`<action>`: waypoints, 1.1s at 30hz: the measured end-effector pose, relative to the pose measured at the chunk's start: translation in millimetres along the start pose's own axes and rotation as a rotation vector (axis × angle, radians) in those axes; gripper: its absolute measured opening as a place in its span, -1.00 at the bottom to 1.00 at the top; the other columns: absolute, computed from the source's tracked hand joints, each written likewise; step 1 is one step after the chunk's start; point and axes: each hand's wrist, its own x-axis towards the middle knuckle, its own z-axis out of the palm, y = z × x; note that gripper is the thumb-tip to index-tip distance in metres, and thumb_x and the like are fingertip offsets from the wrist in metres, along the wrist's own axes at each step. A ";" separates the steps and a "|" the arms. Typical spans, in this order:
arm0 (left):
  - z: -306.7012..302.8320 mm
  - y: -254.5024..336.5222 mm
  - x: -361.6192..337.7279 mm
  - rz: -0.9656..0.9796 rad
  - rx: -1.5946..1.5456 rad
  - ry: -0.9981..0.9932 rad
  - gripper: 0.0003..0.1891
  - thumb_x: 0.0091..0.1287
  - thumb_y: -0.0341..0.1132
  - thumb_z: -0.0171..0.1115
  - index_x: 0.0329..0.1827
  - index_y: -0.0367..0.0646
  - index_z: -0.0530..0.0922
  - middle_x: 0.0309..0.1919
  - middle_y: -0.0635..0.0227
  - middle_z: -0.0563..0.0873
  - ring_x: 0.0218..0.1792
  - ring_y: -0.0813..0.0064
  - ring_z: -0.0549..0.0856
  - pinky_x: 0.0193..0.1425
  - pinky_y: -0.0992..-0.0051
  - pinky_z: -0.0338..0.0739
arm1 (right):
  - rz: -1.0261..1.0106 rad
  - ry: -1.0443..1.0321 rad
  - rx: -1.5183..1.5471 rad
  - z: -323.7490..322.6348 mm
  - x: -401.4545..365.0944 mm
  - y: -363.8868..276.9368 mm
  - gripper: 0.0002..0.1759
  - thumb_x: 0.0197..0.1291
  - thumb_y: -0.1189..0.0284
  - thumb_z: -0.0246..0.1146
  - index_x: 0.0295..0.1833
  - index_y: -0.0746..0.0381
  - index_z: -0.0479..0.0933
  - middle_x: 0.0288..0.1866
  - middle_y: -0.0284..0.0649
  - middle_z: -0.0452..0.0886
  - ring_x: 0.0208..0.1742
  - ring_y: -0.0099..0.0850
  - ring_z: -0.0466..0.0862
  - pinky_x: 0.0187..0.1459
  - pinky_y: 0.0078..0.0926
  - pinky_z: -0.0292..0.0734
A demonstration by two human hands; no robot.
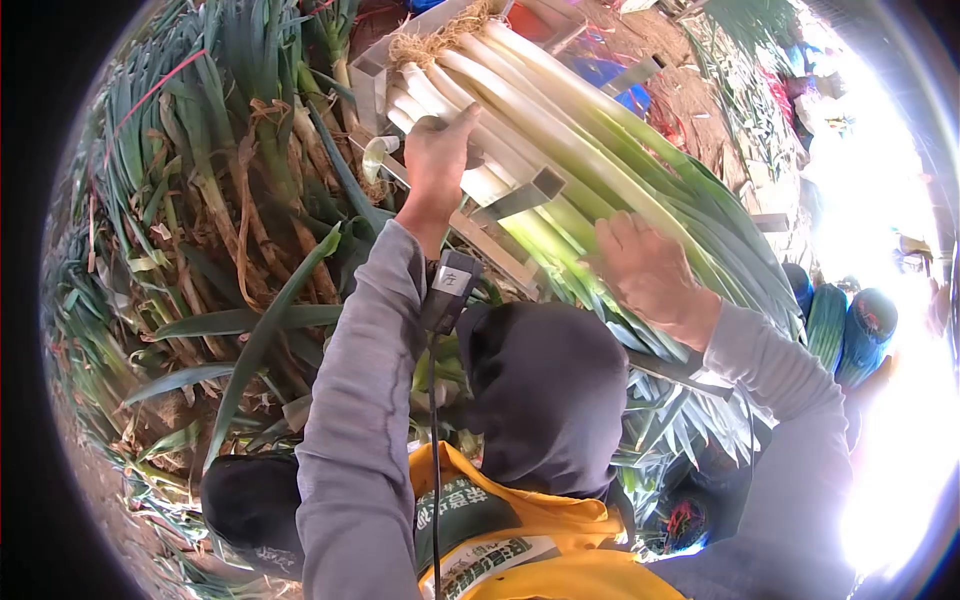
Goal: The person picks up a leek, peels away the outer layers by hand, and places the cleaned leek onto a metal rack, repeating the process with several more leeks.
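Observation:
A thick bundle of long green onions [560, 130] lies slantwise in a metal frame [520, 195], roots at the upper left and green leaves toward the lower right. At the near edge of the white stalks is my left hand [437, 160], its fingers curled against them and partly hidden. My right hand [650, 275] rests flat on the green part with its fingers stretched out. The frame's upright stands between my two hands.
Untrimmed green onions [220, 170] with dry leaves are heaped on the left. Beneath my arms are a rounded dark cloth shape [545, 390] and a yellow apron [560, 520]. A black device [452, 290] with a cable is by my left wrist. Tied bundles [868, 325] stand at right.

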 end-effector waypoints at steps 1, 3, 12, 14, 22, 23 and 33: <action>-0.5 -0.2 -0.1 0.013 0.051 -0.001 -0.59 0.28 -0.17 0.56 -0.17 -0.35 0.59 -0.32 0.23 0.72 -0.52 0.46 0.71 -0.45 0.43 0.67 | -0.007 0.004 0.004 4.2 2.7 0.2 -0.44 0.39 0.17 0.29 0.29 0.39 0.46 -0.22 -0.12 0.52 -0.20 -0.24 0.65 -0.25 -0.28 0.59; -0.5 -0.2 1.1 0.061 0.041 0.010 -0.57 0.30 -0.12 0.55 -0.21 -0.35 0.57 -0.39 0.22 0.72 -0.54 0.45 0.72 -0.48 0.44 0.64 | -0.078 0.064 -0.057 12.1 12.0 5.2 -0.55 0.37 0.25 0.28 0.20 0.34 0.49 -0.23 -0.17 0.52 -0.27 -0.27 0.64 -0.33 -0.31 0.59; -12.4 -11.3 3.8 0.014 0.064 -0.058 -0.48 0.31 0.01 0.53 -0.20 -0.31 0.52 -0.45 0.28 0.66 -0.54 0.51 0.69 -0.46 0.48 0.62 | -0.050 -0.049 0.174 41.0 26.9 16.3 -0.54 0.31 0.30 0.31 0.20 0.36 0.49 -0.23 -0.16 0.54 -0.31 -0.22 0.69 -0.38 -0.27 0.59; -16.1 -11.7 -0.5 0.007 0.083 -0.065 -0.48 0.31 0.02 0.52 -0.20 -0.32 0.52 -0.44 0.29 0.65 -0.52 0.51 0.69 -0.43 0.48 0.63 | -0.057 -0.023 0.144 48.3 24.8 13.7 -0.51 0.30 0.28 0.32 0.22 0.35 0.49 -0.23 -0.15 0.54 -0.30 -0.21 0.69 -0.38 -0.27 0.60; -44.1 -4.3 -6.7 -0.119 0.032 -0.133 -0.44 0.39 0.07 0.42 -0.02 -0.36 0.53 -0.37 0.34 0.63 -0.42 0.53 0.67 -0.30 0.51 0.67 | -0.008 -0.026 0.015 27.2 20.2 -3.7 -0.35 0.29 0.23 0.32 0.39 0.39 0.42 -0.10 -0.09 0.55 -0.22 -0.22 0.69 -0.28 -0.28 0.62; -51.2 -8.7 -8.5 -0.122 0.029 -0.127 -0.44 0.39 0.07 0.42 -0.02 -0.36 0.53 -0.37 0.34 0.63 -0.42 0.53 0.67 -0.30 0.51 0.67 | -0.015 -0.045 -0.021 24.6 16.2 -7.9 -0.33 0.31 0.24 0.31 0.41 0.40 0.40 -0.07 -0.07 0.57 -0.20 -0.21 0.70 -0.28 -0.26 0.63; -54.6 -7.0 -16.1 -0.142 -0.105 -0.173 -0.47 0.37 0.01 0.48 0.00 -0.32 0.50 -0.31 0.31 0.60 -0.37 0.52 0.65 -0.26 0.48 0.65 | 0.396 -0.277 0.450 17.9 40.2 -3.5 -0.32 0.44 0.08 0.22 0.41 0.40 0.41 -0.01 0.16 0.69 -0.06 0.12 0.72 0.03 -0.02 0.59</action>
